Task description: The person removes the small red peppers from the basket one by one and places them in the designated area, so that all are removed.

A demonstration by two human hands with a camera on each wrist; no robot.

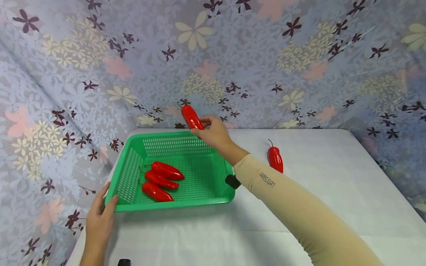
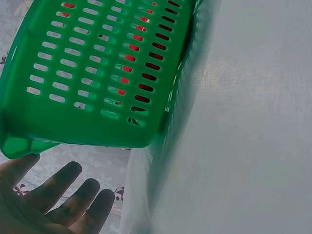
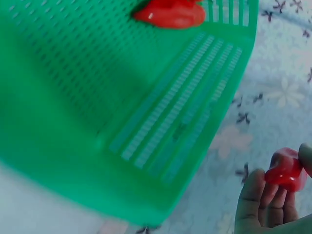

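My right hand (image 1: pixel 214 133) holds a red chili pepper (image 1: pixel 191 116) above the far rim of a green plastic basket (image 1: pixel 173 204). The pepper's stem end points away from the hand; in the right wrist view its blunt red end (image 3: pixel 286 170) shows between thumb and fingers. At the basket's near left corner, my left hand (image 1: pixel 101 214) pinches the rim, thumb on top and a finger underneath. Its other fingers (image 2: pixel 70 178) spread loosely below the corner in the left wrist view. Inside the basket, several red peppers (image 1: pixel 161 180) lie side by side toward the left.
Another red pepper (image 1: pixel 275 159) lies on the white-covered table (image 1: pixel 332 177) right of the basket, beside the right forearm. Flower-patterned cloth (image 1: pixel 253 66) rises behind the table and at its sides. A small black object (image 1: pixel 124 262) shows at the bottom edge.
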